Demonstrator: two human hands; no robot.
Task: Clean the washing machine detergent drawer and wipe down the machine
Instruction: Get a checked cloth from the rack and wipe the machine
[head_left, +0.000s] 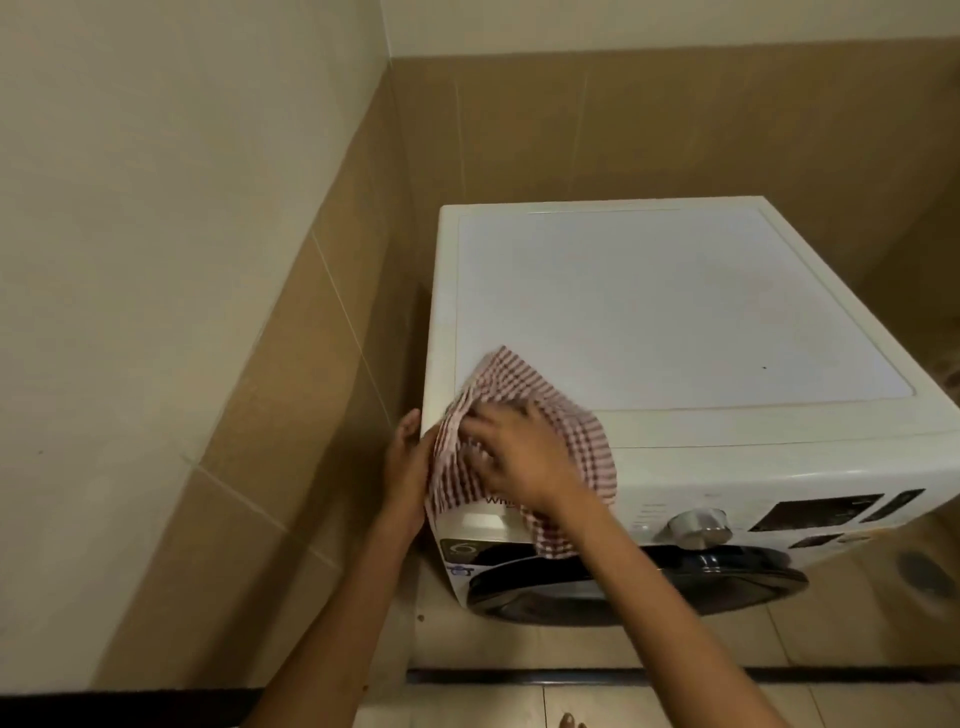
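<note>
Head view: fingers (485, 422) of the right hand (519, 457) are spread flat and pressed down on a red-and-white checked cloth (582, 441), pinning it against the front-left corner of the washing machine (675, 312). No pinch is formed; the palm bears on the fabric. The left hand (408, 462) sits just beside, at the machine's left edge, with its fingers curled around the cloth's hanging left margin; whether they clamp the fabric or only steady it cannot be told.

The cloth drapes over the top front edge and down onto the front panel, covering the upper-left area where the detergent drawer would be expected. The drawer itself is hidden; its state cannot be determined.

Key relation: the unwiped lid surface extends away from the fingers, rearward and to the right, its long run toward the far right corner. The right hand is the nearer one to that surface and already bears on the cloth.

To the right along the front panel lie the control knob (698, 526) and the dark display (815, 512); below them, the door (727, 577). Tiled walls (260, 364) close in on the left and behind.
</note>
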